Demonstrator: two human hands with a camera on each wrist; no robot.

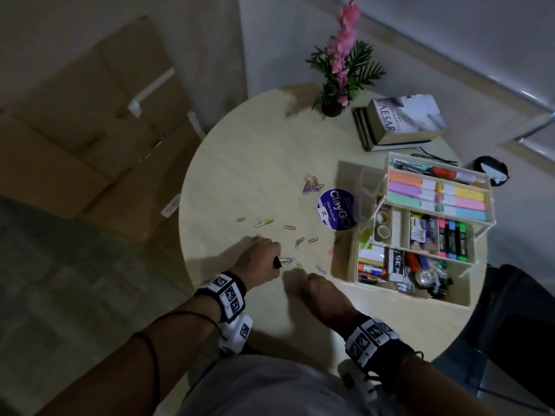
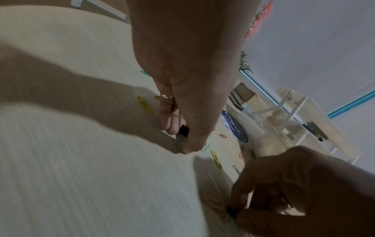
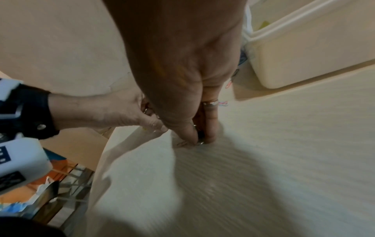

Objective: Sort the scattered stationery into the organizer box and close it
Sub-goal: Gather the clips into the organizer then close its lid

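Observation:
Coloured paper clips (image 1: 289, 227) lie scattered on the round pale table (image 1: 255, 163), with a small heap (image 1: 312, 184) further back. My left hand (image 1: 276, 262) pinches a black binder clip (image 1: 277, 262) with silver handles just above the table; the clip (image 2: 183, 129) shows between thumb and fingers in the left wrist view. My right hand (image 1: 309, 283) is beside it, fingers curled down onto the table, pinching a small dark clip (image 3: 199, 137). The open cream organizer box (image 1: 459, 301) stands to the right, its tiered tray (image 1: 488, 187) raised and filled with highlighters.
A round blue sticker (image 1: 336, 211) lies next to the box. Stacked books (image 1: 402, 121) and a potted pink flower (image 1: 342, 73) stand at the table's back. Cardboard boxes (image 1: 90, 130) fill the floor on the left; a dark chair (image 1: 516, 310) is at the right.

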